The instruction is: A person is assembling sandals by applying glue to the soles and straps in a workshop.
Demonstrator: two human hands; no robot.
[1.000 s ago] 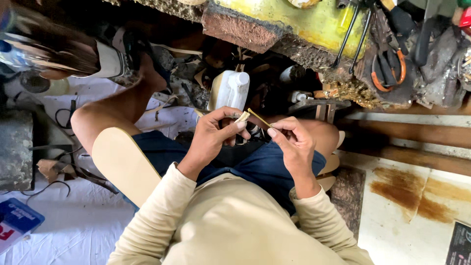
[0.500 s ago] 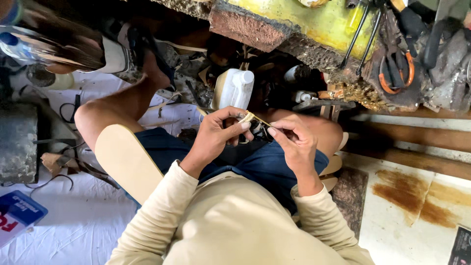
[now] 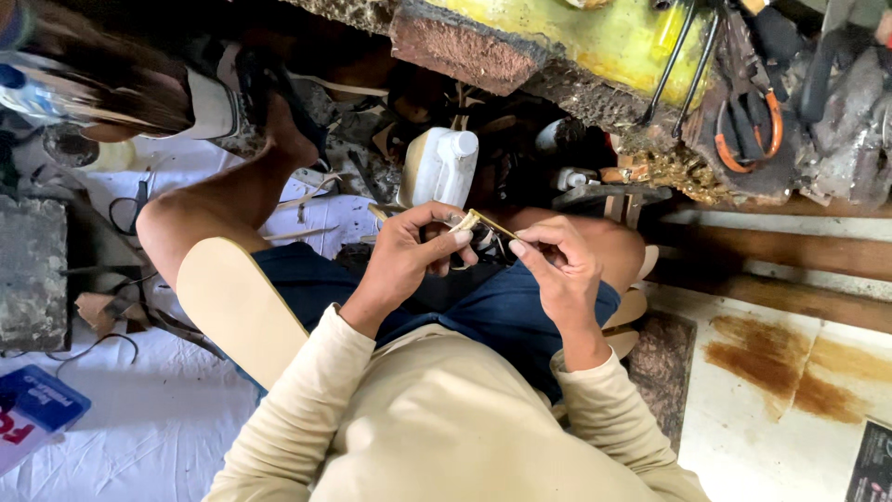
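My fingers (image 3: 437, 244): closed on the work, both sets curled in over my lap

Left hand (image 3: 409, 256): thumb and forefinger pinched round a thin yellowish strip (image 3: 485, 221) at its near end; the other fingers fold over a small dark piece I cannot make out

Right hand (image 3: 557, 270): fingertips drawn together at the strip's far end, just across from the left; the two hands near each other, not touching

Strip: held in the air just below the white plastic jug (image 3: 441, 167), slanting down from left to right

Places below are given from that jug

Jug: stands upright on the floor past my knees, white screw cap on, body opaque, contents not visible

Small white-capped bottle (image 3: 569, 178): to the right of the jug, lying in the clutter, contents not visible

Orange-handled tool (image 3: 743, 130): well to the right of the jug, among dark tools on a yellow-painted, rusted block (image 3: 595, 42)

Pale flat sole-shaped board (image 3: 237, 311): below and left of the jug, resting against my left thigh

Blue carton (image 3: 37, 414): far below-left of the jug, on the white sheet (image 3: 158, 428), closed, contents hidden

Grey stone block (image 3: 32, 270): far left of the jug, at the sheet's edge

Clear plastic bottle (image 3: 28, 93): upper left of the jug, blurred, contents not clear
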